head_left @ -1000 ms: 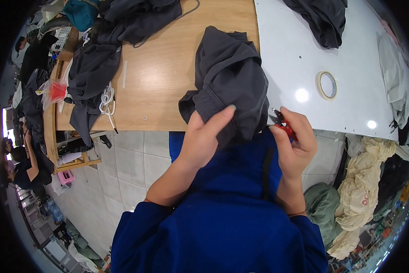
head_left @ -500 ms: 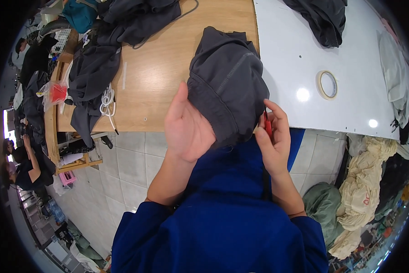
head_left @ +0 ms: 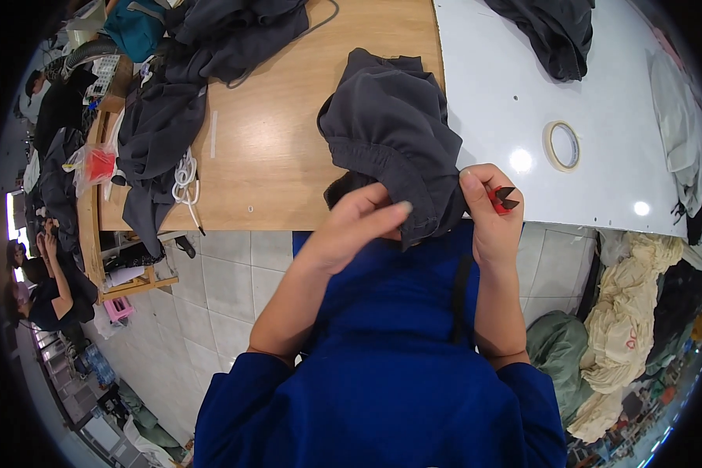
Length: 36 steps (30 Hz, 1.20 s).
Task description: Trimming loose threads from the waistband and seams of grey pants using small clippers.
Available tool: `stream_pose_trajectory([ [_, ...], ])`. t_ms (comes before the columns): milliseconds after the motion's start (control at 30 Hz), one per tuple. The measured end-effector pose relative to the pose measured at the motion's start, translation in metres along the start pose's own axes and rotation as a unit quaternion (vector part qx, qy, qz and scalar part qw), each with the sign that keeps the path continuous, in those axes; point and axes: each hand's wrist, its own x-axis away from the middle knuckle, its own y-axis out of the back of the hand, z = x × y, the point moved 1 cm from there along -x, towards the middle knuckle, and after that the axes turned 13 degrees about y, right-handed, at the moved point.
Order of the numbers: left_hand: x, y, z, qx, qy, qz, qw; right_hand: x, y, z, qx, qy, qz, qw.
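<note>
The dark grey garment (head_left: 394,132) lay bunched at the near edge of the wooden desk (head_left: 280,156), its hem hanging toward the person. The left hand (head_left: 358,226) pinched that hem between its fingers. At three o'clock from it, the right hand (head_left: 487,218) gripped the hem's other side, fingers also clenched around small red snips (head_left: 501,199). A tape roll (head_left: 561,146) lay at one o'clock.

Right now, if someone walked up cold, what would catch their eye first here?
First, the dark grey garment bunched at the table's near edge, its hem pinched by the left hand and the right hand, which also holds small red-handled snips. Next, the roll of tape lying alone on the white tabletop to the right.
</note>
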Motion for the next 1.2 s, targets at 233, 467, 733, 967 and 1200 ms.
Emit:
stream_pose_trajectory([
  [233, -0.015, -0.003, 0.003, 0.081, -0.079, -0.027, 0.993, 0.012, -0.006, 0.014, 0.05, 0.076, -0.021, 0.996],
  [467, -0.01, -0.014, -0.003, 0.07, -0.107, -0.017, 0.992, 0.025, 0.001, 0.027, 0.285, 0.19, 0.038, 0.939],
  [733, -0.009, -0.019, 0.002, 0.098, -0.12, 0.009, 0.988, 0.02, 0.002, 0.025, 0.378, 0.31, 0.048, 0.871],
  [967, -0.007, -0.023, 0.004, 0.112, -0.123, 0.008, 0.986, 0.024, 0.003, 0.027, 0.399, 0.32, 0.04, 0.859],
  [1200, -0.007, -0.025, 0.005, 0.094, -0.14, 0.018, 0.986, 0.027, 0.003, 0.03, 0.416, 0.338, 0.039, 0.843],
])
